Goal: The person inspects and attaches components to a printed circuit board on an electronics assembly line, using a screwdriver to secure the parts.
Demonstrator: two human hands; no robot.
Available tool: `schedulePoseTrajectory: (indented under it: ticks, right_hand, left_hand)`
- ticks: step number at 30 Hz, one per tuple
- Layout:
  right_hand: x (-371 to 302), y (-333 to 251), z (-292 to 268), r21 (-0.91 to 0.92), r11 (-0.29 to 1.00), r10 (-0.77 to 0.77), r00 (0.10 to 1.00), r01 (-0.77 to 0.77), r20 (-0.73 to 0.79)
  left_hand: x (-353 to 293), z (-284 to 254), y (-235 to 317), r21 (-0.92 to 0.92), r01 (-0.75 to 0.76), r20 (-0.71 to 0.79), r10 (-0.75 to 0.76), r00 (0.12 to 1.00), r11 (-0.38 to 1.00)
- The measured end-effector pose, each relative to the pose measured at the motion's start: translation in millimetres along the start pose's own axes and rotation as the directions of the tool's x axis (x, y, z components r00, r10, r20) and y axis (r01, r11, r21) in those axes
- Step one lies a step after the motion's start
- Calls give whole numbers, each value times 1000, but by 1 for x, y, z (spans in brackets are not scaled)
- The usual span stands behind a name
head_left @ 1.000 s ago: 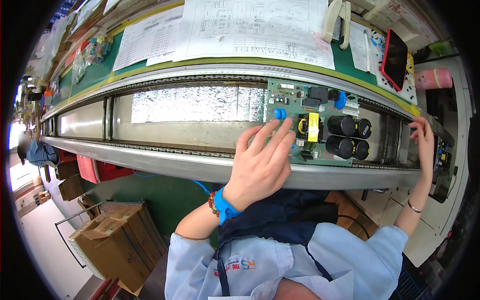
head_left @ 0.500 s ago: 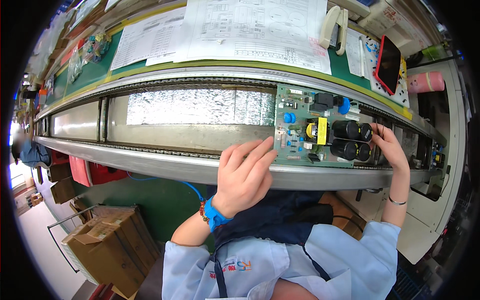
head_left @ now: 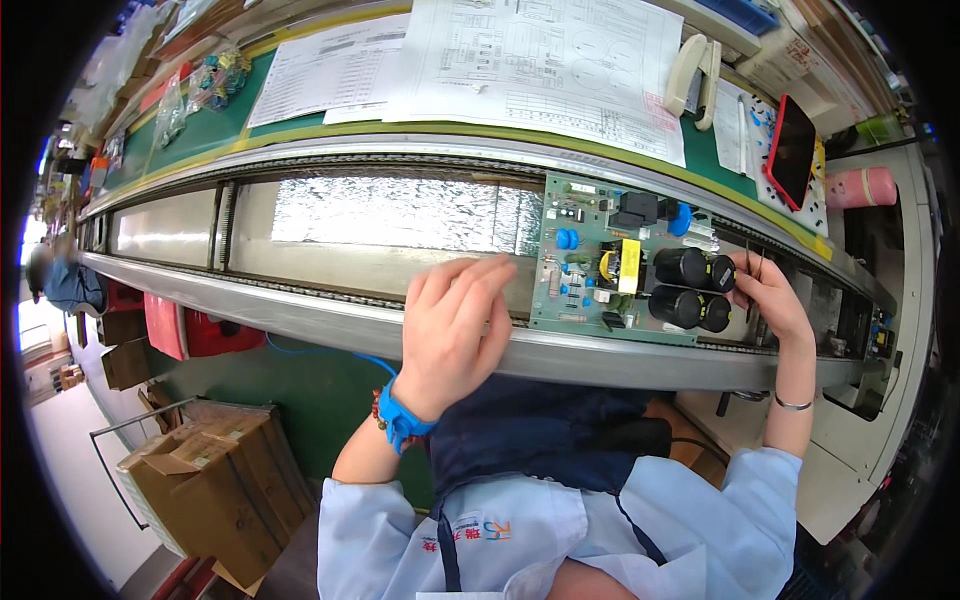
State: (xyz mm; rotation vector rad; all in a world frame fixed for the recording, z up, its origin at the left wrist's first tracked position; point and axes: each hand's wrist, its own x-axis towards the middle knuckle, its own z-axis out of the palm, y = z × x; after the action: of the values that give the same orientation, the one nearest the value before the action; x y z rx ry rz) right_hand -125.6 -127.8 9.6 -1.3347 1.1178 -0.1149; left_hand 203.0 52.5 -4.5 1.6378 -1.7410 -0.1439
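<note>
A green circuit board [head_left: 590, 215] lies across the conveyor rails, populated with parts. Black cylindrical capacitors [head_left: 682, 267] fill its right side, beside a transformer wrapped in yellow [head_left: 629, 266] and blue discs [head_left: 567, 239]. My left hand [head_left: 450, 325], wearing a blue wrist strap [head_left: 402, 418], hovers over the near rail, left of the board and apart from it. Its fingers are loosely bent and hold nothing visible. At the board's right edge, by the capacitors, my right hand [head_left: 775, 298] pinches thin dark prongs that look like tweezers [head_left: 758, 262]; its fingertips are partly hidden.
Long metal rails [head_left: 300, 300] run left to right. Beyond them lie paper drawings [head_left: 540, 75], a cream handheld tool [head_left: 693, 80] and a red-edged phone [head_left: 790, 150]. A pink bottle [head_left: 862, 187] stands far right. Cardboard boxes [head_left: 215, 480] sit on the floor at left.
The board has shifted left along the rails, my right hand moving with its right edge. My left hand has drawn left, away from the board's edge. The view has shifted slightly.
</note>
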Motion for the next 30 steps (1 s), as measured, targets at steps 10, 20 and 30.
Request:
schedulePoseTrajectory:
  ticks: [10,20,30]
  right_hand:
    - [27,-33,38,-153,988,6,989,18,149]
    - [38,-43,66,-91,993,-60,980,78,192]
    - [38,-32,60,-47,993,-102,980,111,169]
  left_hand:
    - [30,-17,-39,56,32,50,-35,998,998]
    - [41,-18,-73,53,22,157,-30,987,998]
    - [50,-17,-64,78,-4,182,-10,983,997]
